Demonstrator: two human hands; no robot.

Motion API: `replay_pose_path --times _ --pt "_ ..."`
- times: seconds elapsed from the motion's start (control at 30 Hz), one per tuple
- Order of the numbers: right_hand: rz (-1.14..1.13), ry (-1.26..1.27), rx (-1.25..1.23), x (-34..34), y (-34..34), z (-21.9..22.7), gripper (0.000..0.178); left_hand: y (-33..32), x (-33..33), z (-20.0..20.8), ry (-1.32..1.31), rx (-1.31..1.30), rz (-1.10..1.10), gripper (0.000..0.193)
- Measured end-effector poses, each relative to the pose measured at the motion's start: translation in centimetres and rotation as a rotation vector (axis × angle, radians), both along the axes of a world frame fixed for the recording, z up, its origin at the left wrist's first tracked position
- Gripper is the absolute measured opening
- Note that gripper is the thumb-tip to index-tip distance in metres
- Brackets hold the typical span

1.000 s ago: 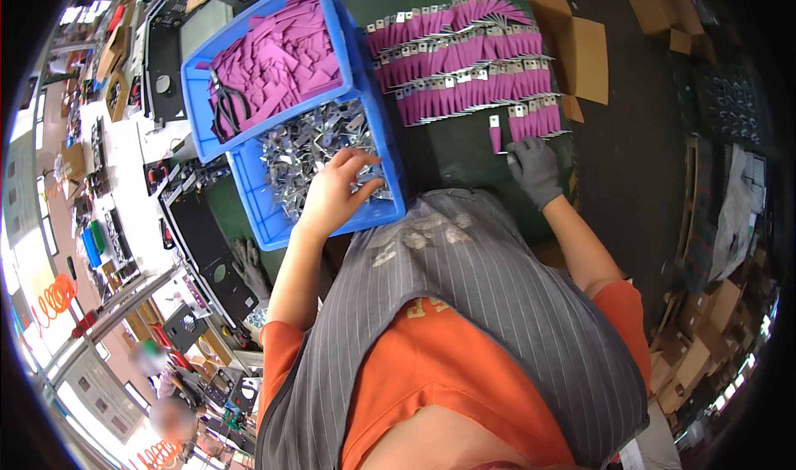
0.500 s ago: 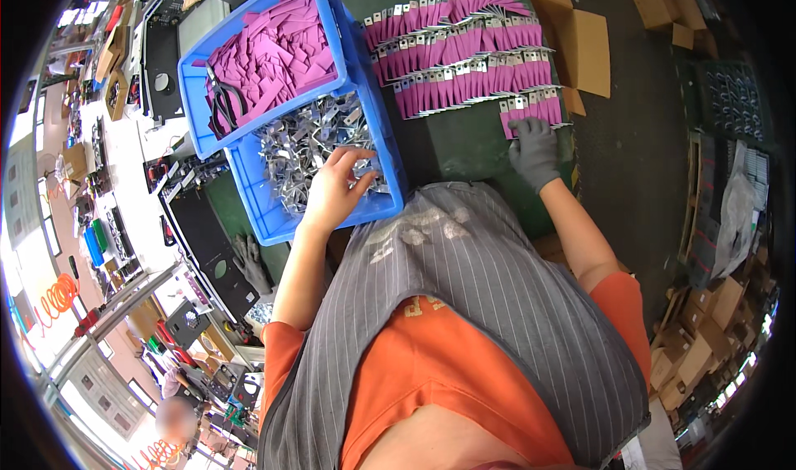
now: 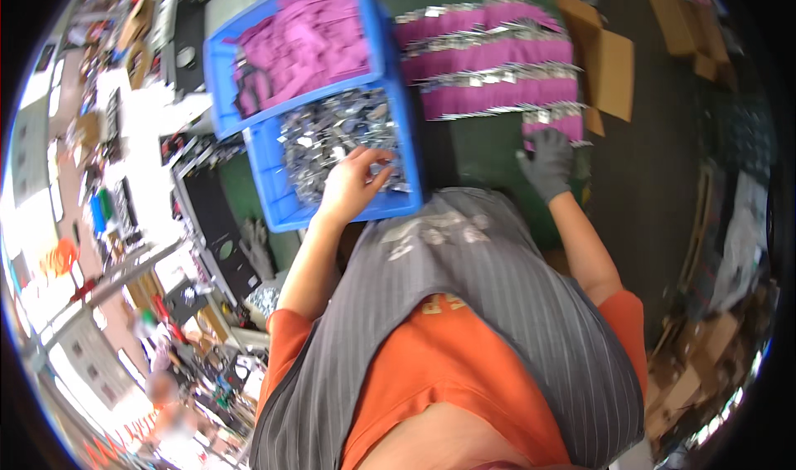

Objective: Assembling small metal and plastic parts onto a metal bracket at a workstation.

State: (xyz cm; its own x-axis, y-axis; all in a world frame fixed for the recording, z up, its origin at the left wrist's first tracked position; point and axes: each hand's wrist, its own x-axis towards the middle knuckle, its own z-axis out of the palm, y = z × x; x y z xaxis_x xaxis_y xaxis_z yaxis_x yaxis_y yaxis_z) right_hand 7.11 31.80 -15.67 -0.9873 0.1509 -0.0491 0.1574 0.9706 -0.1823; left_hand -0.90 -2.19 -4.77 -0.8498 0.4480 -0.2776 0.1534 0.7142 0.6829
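My bare left hand (image 3: 355, 185) hovers over the near blue bin's small shiny metal pieces (image 3: 327, 138). Its fingers are bent, with a gap between thumb and forefinger, and I see nothing held. On my right hand (image 3: 549, 165) is a grey glove. Its fingers rest at the near edge of a short row of purple strips with metal ends (image 3: 554, 122), and the thumb stands apart. Beyond it lie several long overlapping rows of purple strips with metal ends (image 3: 502, 55). Motion blur softens the small parts, and my fingers cover some strips.
A blue bin (image 3: 217, 80) of loose purple strips (image 3: 311, 35) sits above the metal pieces, with dark-handled scissors (image 3: 251, 80) at its left. A spare grey glove (image 3: 257, 248) lies left of my left forearm. An opened cardboard box (image 3: 615, 76) stands beyond the table's right edge.
The whole view has shifted, so bins and rows sit further right in the picture, and it is blurrier. Thumb and forefinger of my left hand are closer together. My right hand stays at the short row.
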Motion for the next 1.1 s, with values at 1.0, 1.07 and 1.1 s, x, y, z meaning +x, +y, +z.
replay_pose_path --times 1.0,1.07,1.1 --pt "0.729 0.313 -0.714 -6.7 -13.3 11.9 0.027 1.8 -1.4 0.3 -0.759 0.696 0.499 0.016" --pt "0.698 0.318 -0.771 -6.8 -13.1 11.9 0.022 2.0 -1.8 0.9 -0.753 0.671 0.498 0.017" --pt "0.697 0.322 -0.769 -6.8 -12.9 11.8 0.022 1.7 -2.3 1.6 -0.64 0.539 0.383 0.021"
